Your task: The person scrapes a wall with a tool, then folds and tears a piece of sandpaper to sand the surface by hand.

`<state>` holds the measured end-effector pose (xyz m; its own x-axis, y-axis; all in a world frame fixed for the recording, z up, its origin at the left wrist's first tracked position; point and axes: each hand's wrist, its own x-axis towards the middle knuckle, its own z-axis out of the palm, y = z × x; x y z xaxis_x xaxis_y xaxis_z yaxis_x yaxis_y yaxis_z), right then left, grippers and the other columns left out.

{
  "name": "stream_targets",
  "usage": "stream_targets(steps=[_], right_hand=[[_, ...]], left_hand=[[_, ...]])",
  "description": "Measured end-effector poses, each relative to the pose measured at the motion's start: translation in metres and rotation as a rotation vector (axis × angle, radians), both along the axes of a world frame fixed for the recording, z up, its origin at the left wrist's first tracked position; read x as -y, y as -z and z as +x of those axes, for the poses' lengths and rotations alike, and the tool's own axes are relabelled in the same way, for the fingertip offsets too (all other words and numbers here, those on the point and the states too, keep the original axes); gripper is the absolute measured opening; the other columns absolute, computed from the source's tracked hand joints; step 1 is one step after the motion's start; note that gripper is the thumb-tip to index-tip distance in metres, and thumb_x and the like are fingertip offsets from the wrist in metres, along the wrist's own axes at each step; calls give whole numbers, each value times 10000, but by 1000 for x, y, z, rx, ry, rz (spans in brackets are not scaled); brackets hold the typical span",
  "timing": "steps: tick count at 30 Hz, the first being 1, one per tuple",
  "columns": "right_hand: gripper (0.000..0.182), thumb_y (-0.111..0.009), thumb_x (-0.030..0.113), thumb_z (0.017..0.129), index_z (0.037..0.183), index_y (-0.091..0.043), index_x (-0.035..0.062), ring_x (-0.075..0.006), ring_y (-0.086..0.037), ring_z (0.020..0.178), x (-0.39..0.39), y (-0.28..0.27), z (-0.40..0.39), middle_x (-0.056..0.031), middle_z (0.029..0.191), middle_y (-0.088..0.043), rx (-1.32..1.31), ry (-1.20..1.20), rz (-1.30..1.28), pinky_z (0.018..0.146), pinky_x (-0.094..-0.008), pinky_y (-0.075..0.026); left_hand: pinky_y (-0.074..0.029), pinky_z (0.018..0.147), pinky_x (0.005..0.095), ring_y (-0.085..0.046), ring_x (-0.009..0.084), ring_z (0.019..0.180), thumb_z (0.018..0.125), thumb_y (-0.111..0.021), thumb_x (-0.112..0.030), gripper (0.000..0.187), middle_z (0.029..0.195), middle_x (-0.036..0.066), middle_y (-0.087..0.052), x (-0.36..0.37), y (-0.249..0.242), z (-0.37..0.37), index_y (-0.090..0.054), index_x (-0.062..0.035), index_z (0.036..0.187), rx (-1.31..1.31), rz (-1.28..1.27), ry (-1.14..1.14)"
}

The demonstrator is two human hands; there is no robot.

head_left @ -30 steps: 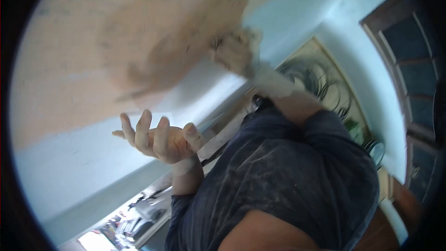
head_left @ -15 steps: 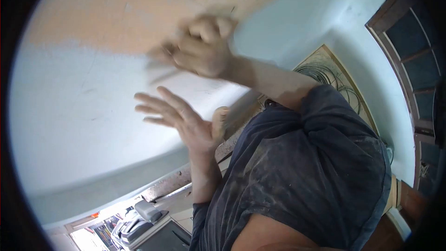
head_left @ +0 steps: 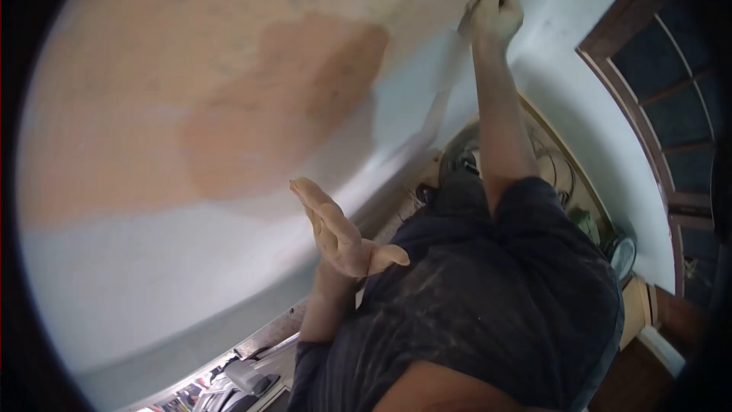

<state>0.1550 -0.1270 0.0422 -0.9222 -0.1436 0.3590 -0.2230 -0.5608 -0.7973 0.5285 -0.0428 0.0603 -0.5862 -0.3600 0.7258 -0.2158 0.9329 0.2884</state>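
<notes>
My left hand (head_left: 339, 233) is raised in front of the wall (head_left: 152, 259), fingers stretched out together and thumb spread to the side. Nothing is in it. Farther up and to the right, my right hand (head_left: 497, 19) is closed with fingers curled, close to the wall near the corner. Whatever it grips, if anything, is hidden by the fingers. A shadow lies on the wall beside it. The wall is pale below and orange-toned above, with a darker orange patch (head_left: 297, 107) between the hands.
A door with glass panes (head_left: 663, 91) stands on the right. Loops of cable (head_left: 560, 172) lie on the floor behind my right arm, near a green object (head_left: 584, 223) and a round rimmed object (head_left: 622, 256). Assorted household items (head_left: 248, 375) sit at lower left.
My right hand has swung up and right from above the left hand, towards the corner. My left hand has turned and its fingers have come together. The view shows more of the orange wall.
</notes>
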Motion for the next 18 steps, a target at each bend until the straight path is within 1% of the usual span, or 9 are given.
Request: stream_targets(steps=[3, 5, 7, 8, 12, 14, 15, 17, 18], right_hand=[[379, -578, 190, 1090, 744, -586, 37, -143, -500, 558, 28, 44, -23, -75, 589, -507, -14, 253, 104, 522, -389, -382], [407, -577, 218, 1095, 745, -556, 12, -132, -467, 559, 3, 35, 17, -46, 609, -519, -409, 386, 314, 525, -378, -389], [428, -573, 257, 1100, 758, -545, 1, -124, -452, 591, -2, 45, 11, -27, 626, -514, -593, 403, 320, 542, -369, -382], [428, -573, 257, 1100, 758, -545, 1, -124, -452, 591, 0, 45, -10, -27, 626, -514, -586, 427, 340, 542, -369, -382], [553, -527, 385, 1114, 712, -537, 5, -138, -447, 641, 11, 15, -161, -48, 626, -508, 252, 111, 105, 593, -371, -386], [442, -583, 379, 1074, 936, -697, -25, -248, -650, 758, 34, 56, -269, -124, 820, -705, 174, 304, 249, 670, -406, -508], [442, -583, 379, 1074, 936, -697, -25, -248, -650, 758, 34, 51, -279, -124, 820, -705, 166, 307, 241, 670, -406, -508], [584, -510, 432, 1119, 718, -534, 7, -143, -434, 639, 26, 33, -268, -55, 633, -511, 22, 456, 326, 596, -381, -397], [596, -513, 443, 1118, 722, -520, -4, -147, -437, 654, 15, 22, -241, -77, 630, -502, -32, 417, 333, 608, -386, -403]], left_hand=[[-64, 1254, 690, -27, 605, 1565, 943, -435, -837, 1253, 1640, 490, -11, 21, 5, -33, -35, 130, 1633, 35, -64, 117], [-53, 1265, 665, -20, 591, 1571, 951, -430, -830, 1251, 1640, 489, -4, 36, 3, -67, -41, 152, 1622, -11, -30, 222], [-26, 1313, 551, 55, 428, 1627, 967, -384, -838, 1215, 1733, 319, 72, 46, 3, -102, 57, 59, 1657, -11, 30, 320], [-81, 1264, 661, -61, 589, 1571, 956, -449, -816, 1240, 1631, 501, -25, 48, 11, -117, -63, 158, 1619, -46, 49, 335], [-25, 1300, 575, 37, 469, 1617, 961, -424, -830, 1227, 1712, 370, 53, 56, 25, -175, 24, 79, 1654, 105, 56, 437], [-177, 1235, 694, -215, 611, 1535, 970, -455, -794, 1184, 1603, 509, -176, 54, 36, -198, -158, 156, 1610, 72, 130, 386], [-177, 1235, 694, -215, 611, 1535, 970, -455, -794, 1184, 1603, 509, -176, 55, 38, -214, -158, 156, 1610, 64, 123, 388], [-183, 1231, 700, -224, 605, 1536, 970, -462, -790, 1177, 1605, 496, -202, 51, 41, -246, -175, 156, 1608, 53, 238, 352], [-183, 1231, 700, -224, 605, 1536, 970, -462, -790, 1177, 1605, 496, -202, 49, 42, -263, -175, 156, 1608, 39, 229, 353]])
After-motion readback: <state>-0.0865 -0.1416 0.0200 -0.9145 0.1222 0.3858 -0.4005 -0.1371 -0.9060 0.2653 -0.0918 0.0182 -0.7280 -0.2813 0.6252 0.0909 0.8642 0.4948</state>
